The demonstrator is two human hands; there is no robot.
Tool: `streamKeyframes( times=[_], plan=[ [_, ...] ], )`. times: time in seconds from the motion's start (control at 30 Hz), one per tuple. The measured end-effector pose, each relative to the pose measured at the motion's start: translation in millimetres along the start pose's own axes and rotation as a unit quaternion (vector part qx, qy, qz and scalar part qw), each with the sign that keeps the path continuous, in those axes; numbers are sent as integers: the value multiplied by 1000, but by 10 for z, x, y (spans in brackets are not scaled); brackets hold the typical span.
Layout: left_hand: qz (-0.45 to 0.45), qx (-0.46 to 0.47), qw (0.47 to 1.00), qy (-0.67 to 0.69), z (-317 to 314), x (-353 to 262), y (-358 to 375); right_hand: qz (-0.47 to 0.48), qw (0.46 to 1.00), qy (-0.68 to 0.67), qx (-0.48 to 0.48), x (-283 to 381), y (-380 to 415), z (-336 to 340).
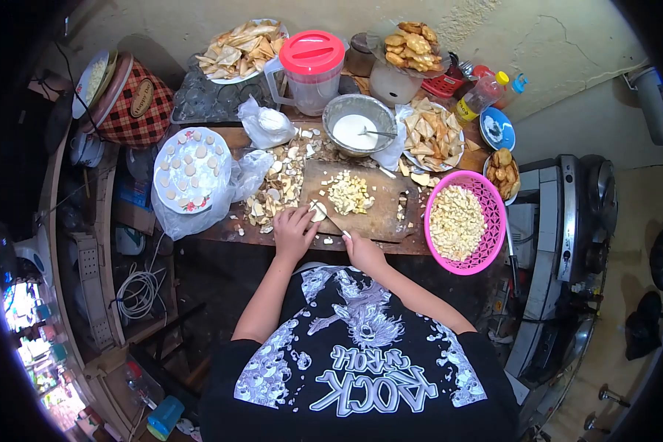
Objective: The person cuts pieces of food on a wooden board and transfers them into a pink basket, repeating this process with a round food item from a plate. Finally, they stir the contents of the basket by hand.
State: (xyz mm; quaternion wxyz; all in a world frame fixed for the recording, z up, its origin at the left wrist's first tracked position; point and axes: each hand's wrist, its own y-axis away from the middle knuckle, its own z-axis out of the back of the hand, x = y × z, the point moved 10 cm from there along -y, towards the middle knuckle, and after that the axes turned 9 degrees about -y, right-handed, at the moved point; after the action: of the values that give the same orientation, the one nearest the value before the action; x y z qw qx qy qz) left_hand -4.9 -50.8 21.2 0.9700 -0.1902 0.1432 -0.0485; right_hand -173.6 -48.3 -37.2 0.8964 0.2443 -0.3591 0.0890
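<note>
My left hand [295, 232] holds a pale, potato-like slice [317, 211] down at the near left edge of the wooden cutting board [383, 221]. The handle of a knife [346, 234] is gripped in my right hand [363, 254], with the thin blade pointing up and left against the slice. Just beyond the blade lies a heap of pale yellow diced pieces [350, 193] on the board. Peelings and scraps [283, 177] cover the table left of the board. To the right, a pink perforated basket [502, 228] holds many small diced pieces [457, 223].
A metal bowl [331, 110] with white liquid and a spoon stands behind the board. Around it are a red-lidded jug [311, 74], plates of folded pastries [433, 132] and bottles [482, 96]. A floral plate with dough discs [191, 169] sits left; a stove [567, 221] stands right.
</note>
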Motion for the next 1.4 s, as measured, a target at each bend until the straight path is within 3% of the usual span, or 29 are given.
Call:
streamKeyframes(
  times=[0.83,0.93,1.03,1.23,1.4],
  plan=[
    [22,-1,1000,14,-14,30,7,12,1000,-7,17,20,43,-45],
    [70,22,996,53,-52,117,-144,18,1000,13,11,24,39,-56],
    [48,33,994,88,-95,-69,-493,27,999,21,6,47,51,-75],
    [-117,141,979,89,-564,-588,-658,21,999,39,3,60,57,-107],
    [-117,154,977,85,-605,-563,-643,18,999,41,1,51,64,-146]
  ],
)
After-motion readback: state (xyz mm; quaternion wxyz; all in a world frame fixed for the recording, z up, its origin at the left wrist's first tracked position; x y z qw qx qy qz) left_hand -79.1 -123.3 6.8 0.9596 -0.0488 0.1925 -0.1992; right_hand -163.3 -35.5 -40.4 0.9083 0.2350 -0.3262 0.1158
